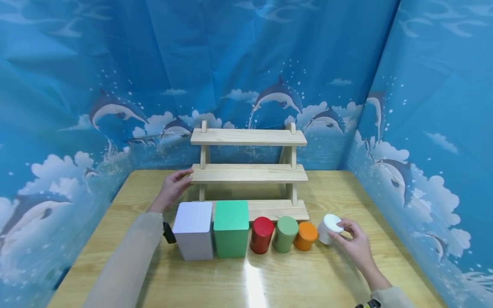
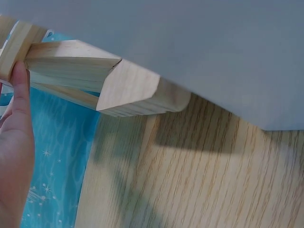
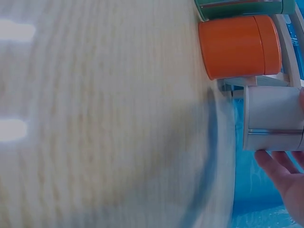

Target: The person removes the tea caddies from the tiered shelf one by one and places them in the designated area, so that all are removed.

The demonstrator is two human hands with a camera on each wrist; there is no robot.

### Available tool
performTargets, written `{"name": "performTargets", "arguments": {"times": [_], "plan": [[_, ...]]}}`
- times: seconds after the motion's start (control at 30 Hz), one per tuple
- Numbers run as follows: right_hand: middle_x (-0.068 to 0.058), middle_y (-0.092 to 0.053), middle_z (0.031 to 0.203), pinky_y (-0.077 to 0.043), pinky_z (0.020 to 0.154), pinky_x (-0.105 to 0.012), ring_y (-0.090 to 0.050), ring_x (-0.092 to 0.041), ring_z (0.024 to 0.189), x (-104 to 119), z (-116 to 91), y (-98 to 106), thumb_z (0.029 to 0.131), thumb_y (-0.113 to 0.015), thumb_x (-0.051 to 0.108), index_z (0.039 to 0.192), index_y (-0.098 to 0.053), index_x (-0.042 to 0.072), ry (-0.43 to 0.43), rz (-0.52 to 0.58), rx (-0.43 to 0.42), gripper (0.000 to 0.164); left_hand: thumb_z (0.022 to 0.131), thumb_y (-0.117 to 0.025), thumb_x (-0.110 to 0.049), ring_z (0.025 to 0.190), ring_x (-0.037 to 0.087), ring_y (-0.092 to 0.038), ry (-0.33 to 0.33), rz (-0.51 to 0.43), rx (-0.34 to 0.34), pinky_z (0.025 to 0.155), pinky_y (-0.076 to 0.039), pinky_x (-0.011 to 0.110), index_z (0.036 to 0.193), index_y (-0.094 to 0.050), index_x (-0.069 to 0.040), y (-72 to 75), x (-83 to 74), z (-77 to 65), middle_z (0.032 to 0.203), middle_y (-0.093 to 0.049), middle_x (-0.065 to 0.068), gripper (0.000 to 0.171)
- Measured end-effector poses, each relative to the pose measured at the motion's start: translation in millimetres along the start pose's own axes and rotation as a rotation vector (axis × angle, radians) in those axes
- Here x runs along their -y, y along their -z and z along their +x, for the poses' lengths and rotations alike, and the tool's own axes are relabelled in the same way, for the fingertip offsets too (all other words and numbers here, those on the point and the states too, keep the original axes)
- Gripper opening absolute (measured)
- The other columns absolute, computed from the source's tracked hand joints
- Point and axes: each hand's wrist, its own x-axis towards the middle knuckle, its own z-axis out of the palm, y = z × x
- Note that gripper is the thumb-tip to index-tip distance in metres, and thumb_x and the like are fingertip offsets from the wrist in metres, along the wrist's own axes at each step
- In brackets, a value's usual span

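Note:
A wooden three-tier shelf (image 1: 249, 173) stands at the back of the table. My left hand (image 1: 176, 188) grips the left end of its middle board, thumb against the board's edge (image 2: 19, 50) in the left wrist view. On the right, my right hand (image 1: 356, 246) holds a small white round tin (image 1: 326, 231) between thumb and fingers. In the right wrist view a gap shows between the white tin's base (image 3: 273, 114) and the tabletop. Just left of it stands an orange tin (image 1: 306, 236).
In a row before the shelf stand a pale lilac box (image 1: 194, 239), a green box (image 1: 231, 235), a red tin (image 1: 262, 235) and a light green tin (image 1: 285, 235). A blue dolphin-print curtain (image 1: 231, 55) surrounds the wooden table (image 1: 208, 282) at back and sides.

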Motion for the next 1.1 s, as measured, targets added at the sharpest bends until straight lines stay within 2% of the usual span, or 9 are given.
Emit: {"name": "performTargets", "arguments": {"times": [0.23, 0.47, 0.7, 0.9, 1.03, 1.1], "plan": [[-0.02, -0.052, 0.115, -0.051, 0.073, -0.013, -0.05, 0.005, 0.092, -10, -6, -3, 0.072, -0.077, -0.001, 0.101, -0.056, -0.006, 0.025, -0.037, 0.053, 0.036, 0.09, -0.062, -0.015, 0.109, 0.011, -0.053, 0.005, 0.013, -0.006, 0.089, -0.049, 0.022, 0.133, -0.045, 0.003, 3.7, 4.5, 0.9, 0.137, -0.042, 0.014, 0.049], [-0.022, -0.052, 0.118, -0.051, 0.076, -0.015, -0.05, 0.004, 0.094, -14, -11, -4, 0.074, -0.077, 0.003, 0.102, -0.057, -0.004, -0.023, -0.041, 0.097, 0.036, 0.089, -0.063, -0.018, 0.11, 0.012, -0.053, 0.029, 0.027, -0.028, 0.09, -0.048, 0.023, 0.132, -0.047, -0.002, 4.4, 6.6, 1.4, 0.135, -0.044, 0.011, 0.049], [-0.022, -0.053, 0.117, -0.051, 0.077, -0.015, -0.051, 0.004, 0.092, -14, -12, -5, 0.074, -0.077, 0.003, 0.1, -0.059, -0.005, -0.055, -0.026, 0.092, 0.033, 0.09, -0.062, -0.016, 0.108, 0.01, -0.054, 0.016, 0.029, -0.023, 0.089, -0.049, 0.022, 0.132, -0.046, -0.001, 4.6, 4.5, 0.4, 0.136, -0.044, 0.012, 0.048], [-0.022, -0.052, 0.119, -0.049, 0.076, -0.011, -0.049, 0.006, 0.094, -14, -11, -2, 0.081, -0.073, 0.011, 0.101, -0.06, -0.005, -0.094, -0.038, 0.086, 0.029, 0.09, -0.062, -0.018, 0.111, 0.013, -0.053, 0.028, 0.071, -0.019, 0.09, -0.048, 0.023, 0.133, -0.045, 0.0, 2.9, -1.2, 2.6, 0.139, -0.041, 0.015, 0.05], [-0.021, -0.053, 0.121, -0.049, 0.076, -0.01, -0.05, 0.007, 0.095, -11, -9, 2, 0.084, -0.07, 0.011, 0.103, -0.06, -0.005, -0.064, -0.037, 0.071, 0.026, 0.09, -0.061, -0.016, 0.11, 0.013, -0.053, 0.057, 0.111, -0.024, 0.089, -0.049, 0.023, 0.132, -0.046, 0.0, 2.7, -4.0, 4.1, 0.139, -0.041, 0.015, 0.048], [-0.017, -0.054, 0.119, -0.048, 0.076, -0.009, -0.051, 0.007, 0.095, -8, -8, 3, 0.084, -0.069, 0.01, 0.103, -0.06, -0.005, -0.042, -0.031, 0.054, 0.026, 0.091, -0.06, -0.016, 0.108, 0.013, -0.054, 0.064, 0.135, -0.025, 0.088, -0.049, 0.023, 0.132, -0.046, 0.0, 2.3, -5.1, 4.6, 0.139, -0.042, 0.015, 0.046]]}}
